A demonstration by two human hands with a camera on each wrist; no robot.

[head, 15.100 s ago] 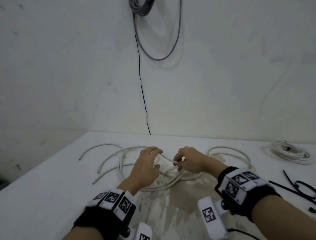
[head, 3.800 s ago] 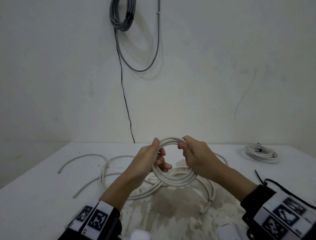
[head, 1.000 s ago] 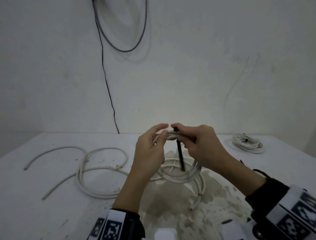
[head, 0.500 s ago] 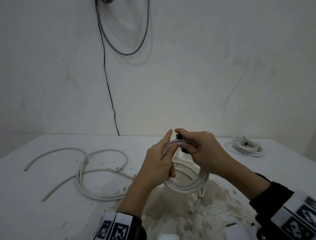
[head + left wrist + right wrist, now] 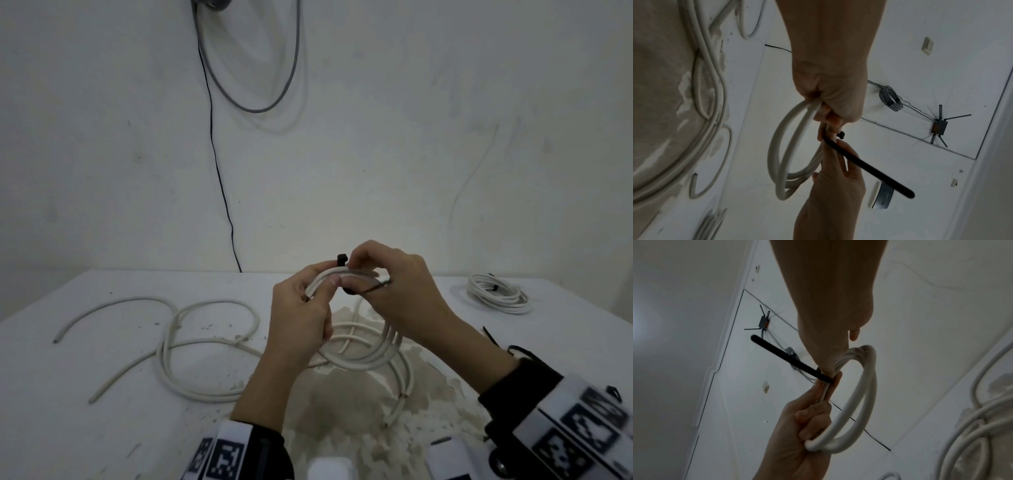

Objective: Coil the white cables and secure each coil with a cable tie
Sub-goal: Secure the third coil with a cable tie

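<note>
Both hands hold a white cable coil above the desk, with a black cable tie at its top.

The left hand (image 5: 301,318) has its fingers (image 5: 807,423) curled round the white coil (image 5: 359,356), gripping the strands together at the upper part. The right hand (image 5: 400,291) pinches the same bundle just beside it, and the black cable tie (image 5: 869,170) passes between its fingers; the head of the tie stands up above the strands, the long tail sticks out free. The coil hangs from the hands over the stained part of the desk (image 5: 68,411). More loose white cable (image 5: 191,346) lies on the desk at the left. A finished coil (image 5: 496,298) lies far at the right.
</note>
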